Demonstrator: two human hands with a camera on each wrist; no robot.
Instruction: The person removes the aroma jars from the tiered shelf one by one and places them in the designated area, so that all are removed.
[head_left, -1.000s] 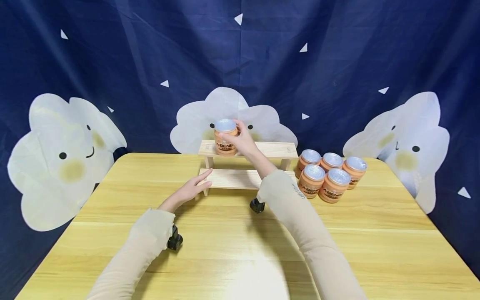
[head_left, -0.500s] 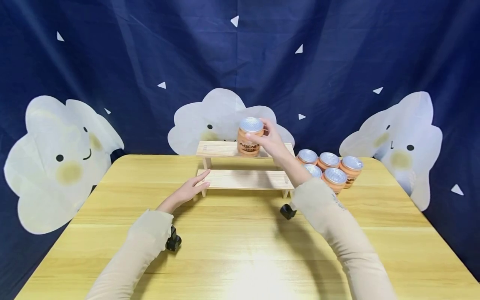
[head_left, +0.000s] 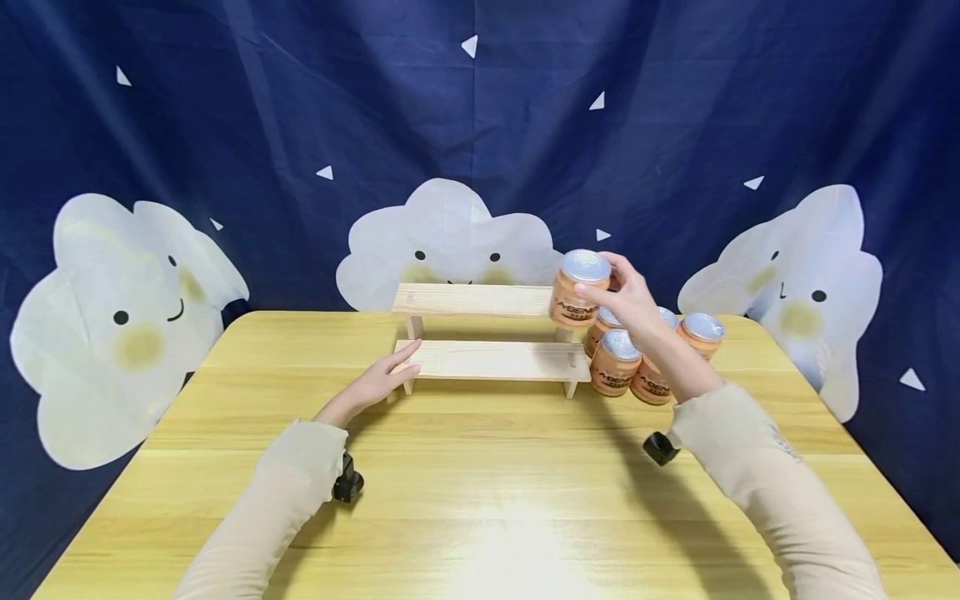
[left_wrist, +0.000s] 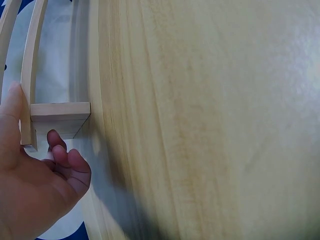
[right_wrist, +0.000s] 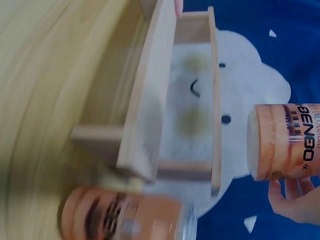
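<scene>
My right hand [head_left: 626, 298] grips an orange jar with a silver lid [head_left: 580, 289] in the air just past the right end of the two-step wooden shelf [head_left: 487, 360]. In the right wrist view the same jar [right_wrist: 282, 142] is held by the fingers [right_wrist: 295, 199] beside the shelf [right_wrist: 150, 115]. My left hand [head_left: 384, 377] rests on the left end of the lower step, thumb on the board's edge; the left wrist view shows that hand [left_wrist: 35, 175] at the shelf's leg [left_wrist: 61, 116].
Several more orange jars [head_left: 637, 358] stand clustered on the table right of the shelf, below the held jar; one shows blurred in the right wrist view [right_wrist: 125, 215]. The yellow wooden table [head_left: 480, 500] backs onto a dark blue curtain with cloud figures [head_left: 450, 237].
My right hand has carried the jar from the left part of the upper step rightward, off the shelf's right end, above the cluster of jars. The left hand has stayed put.
</scene>
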